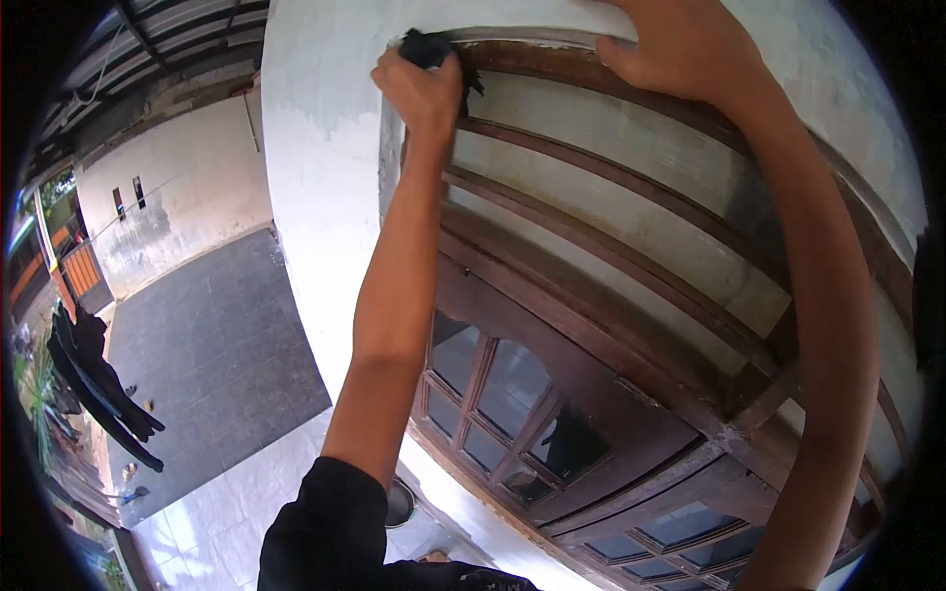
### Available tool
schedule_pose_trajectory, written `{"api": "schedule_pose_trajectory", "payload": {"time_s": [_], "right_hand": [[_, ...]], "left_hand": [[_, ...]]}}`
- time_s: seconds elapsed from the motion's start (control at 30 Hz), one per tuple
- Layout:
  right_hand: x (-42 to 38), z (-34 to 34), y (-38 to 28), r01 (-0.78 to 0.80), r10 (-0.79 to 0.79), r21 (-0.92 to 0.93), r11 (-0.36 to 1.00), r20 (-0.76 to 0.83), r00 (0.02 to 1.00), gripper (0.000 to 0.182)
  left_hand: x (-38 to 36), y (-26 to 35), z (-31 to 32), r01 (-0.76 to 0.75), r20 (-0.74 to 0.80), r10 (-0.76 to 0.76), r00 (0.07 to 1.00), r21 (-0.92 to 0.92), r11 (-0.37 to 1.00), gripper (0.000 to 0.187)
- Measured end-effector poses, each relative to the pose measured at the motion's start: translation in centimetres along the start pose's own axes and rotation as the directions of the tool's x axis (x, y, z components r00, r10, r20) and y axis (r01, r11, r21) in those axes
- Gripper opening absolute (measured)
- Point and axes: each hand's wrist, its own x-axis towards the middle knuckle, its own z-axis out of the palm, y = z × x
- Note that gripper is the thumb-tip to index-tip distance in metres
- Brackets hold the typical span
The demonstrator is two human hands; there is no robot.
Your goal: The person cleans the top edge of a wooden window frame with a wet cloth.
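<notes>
A bunched black cloth (pixel 426 49) is in my left hand (pixel 422 91), whose fingers are closed around it. This hand is raised to the upper left corner of a brown wooden frame (pixel 522 59), and a loose end of the cloth hangs beside the wrist. My right hand (pixel 680 49) is up at the frame's top edge, against the white wall (pixel 330 138). Its thumb is stretched away from the palm, while the other fingers run past the picture's top edge. Between my arms, wooden slats (pixel 591 182) cross the vent opening.
Below the slats are brown window sashes (pixel 512 394) with several glass panes. A dark round container (pixel 399 502) stands on the pale tiled floor (pixel 217 522), partly behind my arm. Dark paving (pixel 217 364) stretches left to a stained wall (pixel 177 217). Black cloth (pixel 94 374) hangs at far left.
</notes>
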Motion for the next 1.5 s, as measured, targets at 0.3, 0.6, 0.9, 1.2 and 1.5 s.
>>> {"api": "schedule_pose_trajectory", "payload": {"time_s": [0.3,0.6,0.9,1.2,1.5], "right_hand": [[0.0,-0.1,-0.2,0.022,-0.022,0.005,1.000,-0.031,0.999,0.050],[0.0,0.5,-0.4,0.015,-0.016,-0.032,0.999,-0.047,0.999,0.050],[-0.2,1.5,1.1,0.038,-0.038,-0.009,0.999,-0.087,0.995,0.048],[0.2,1.0,0.5,-0.015,0.013,-0.031,0.999,-0.038,0.999,0.049],[-0.2,2.1,1.7,0.042,-0.039,0.018,0.999,-0.126,0.991,0.048]], "left_hand": [[1.9,-2.9,-1.2,-0.050,-0.009,0.058,0.998,0.372,0.927,0.053],[1.1,-2.9,1.0,-0.127,-0.189,0.135,0.973,0.055,0.990,0.043],[0.1,-1.8,-0.1,-0.316,-0.077,0.308,0.948,-0.133,0.939,0.047],[1.7,-3.0,-0.4,-0.063,-0.094,0.097,0.991,0.316,0.947,0.052],[2.2,-2.8,0.0,0.031,-0.076,-0.026,0.997,0.064,0.997,0.039]]}}
